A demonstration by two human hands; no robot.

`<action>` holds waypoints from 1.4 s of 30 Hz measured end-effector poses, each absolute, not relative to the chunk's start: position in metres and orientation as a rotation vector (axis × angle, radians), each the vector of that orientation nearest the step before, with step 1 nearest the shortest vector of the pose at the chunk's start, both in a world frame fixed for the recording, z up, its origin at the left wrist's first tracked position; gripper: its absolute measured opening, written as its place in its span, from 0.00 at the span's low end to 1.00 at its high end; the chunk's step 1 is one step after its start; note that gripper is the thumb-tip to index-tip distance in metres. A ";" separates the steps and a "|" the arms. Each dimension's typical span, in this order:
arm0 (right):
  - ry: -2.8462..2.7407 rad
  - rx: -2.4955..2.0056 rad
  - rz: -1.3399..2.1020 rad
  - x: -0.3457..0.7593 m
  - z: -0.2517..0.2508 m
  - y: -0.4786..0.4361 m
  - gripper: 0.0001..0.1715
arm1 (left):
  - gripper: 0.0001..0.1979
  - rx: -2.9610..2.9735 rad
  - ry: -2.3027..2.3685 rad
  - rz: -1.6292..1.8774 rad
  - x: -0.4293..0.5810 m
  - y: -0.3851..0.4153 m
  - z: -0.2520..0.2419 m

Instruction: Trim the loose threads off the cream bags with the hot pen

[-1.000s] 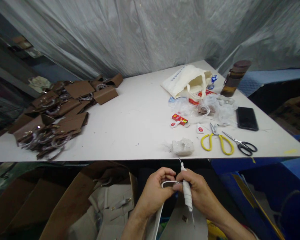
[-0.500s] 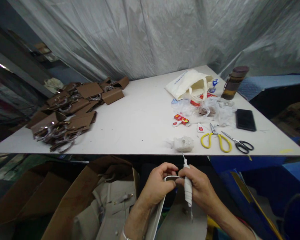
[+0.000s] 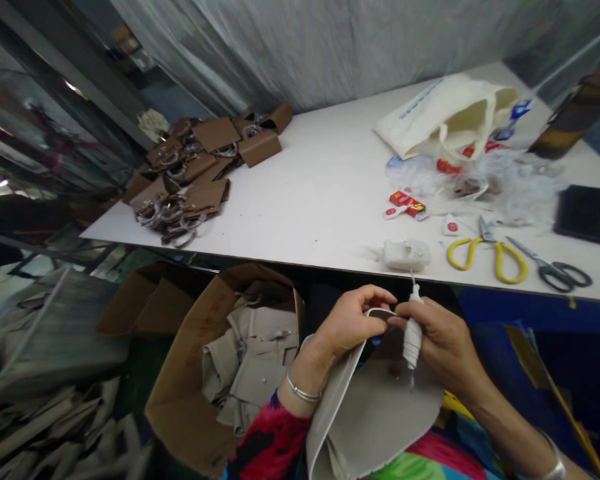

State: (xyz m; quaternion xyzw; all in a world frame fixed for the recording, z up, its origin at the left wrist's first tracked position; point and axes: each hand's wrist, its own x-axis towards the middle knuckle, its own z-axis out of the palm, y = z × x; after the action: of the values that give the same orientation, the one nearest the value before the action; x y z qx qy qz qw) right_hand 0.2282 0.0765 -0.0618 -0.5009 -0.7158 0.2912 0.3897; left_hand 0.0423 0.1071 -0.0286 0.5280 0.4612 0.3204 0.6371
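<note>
A beige bag panel point(image 3: 380, 407) with a pale edge hangs below both hands, across my lap. My left hand point(image 3: 353, 320) is closed on its upper rim, thumb and fingers on either side. My right hand point(image 3: 443, 333) grips a thin-tipped tool with a white-wrapped handle point(image 3: 412, 343), held nearly upright, tip up. The right thumb and fingertips also meet the panel's rim beside the left fingers. Just beyond the tool's tip, a whitish wrapped block point(image 3: 407, 255) lies at the table's front edge.
Brown bags point(image 3: 200, 173) are piled on the left of the white table point(image 3: 300, 193). Yellow-handled scissors point(image 3: 511, 263), black scissors point(image 3: 563, 275), a phone point(image 3: 587, 213), a cream tote point(image 3: 430, 120) and a bottle point(image 3: 575, 113) lie or stand right. A carton point(image 3: 180, 393) of beige pieces stands below left.
My view has swung left and downward, so the table's things sit further right and higher. More of the panel and my sleeve shows. Both hands keep much the same grip.
</note>
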 end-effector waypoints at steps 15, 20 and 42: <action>-1.819 -1.239 0.862 0.230 -0.072 0.077 0.10 | 0.17 1.424 1.250 0.712 0.052 0.105 -0.024; -1.855 -1.208 0.872 0.234 -0.067 0.077 0.10 | 0.17 1.355 1.235 0.747 0.053 0.102 -0.026; -1.741 -1.147 0.868 0.230 -0.062 0.068 0.10 | 0.17 1.387 1.087 0.636 0.046 0.101 -0.010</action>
State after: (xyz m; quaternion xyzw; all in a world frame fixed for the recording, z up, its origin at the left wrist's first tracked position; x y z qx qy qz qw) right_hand 0.2299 0.0679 -0.0621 -0.4591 -0.6969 0.3474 0.4276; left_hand 0.0457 0.1006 -0.0100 0.5964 0.4673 0.2735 0.5926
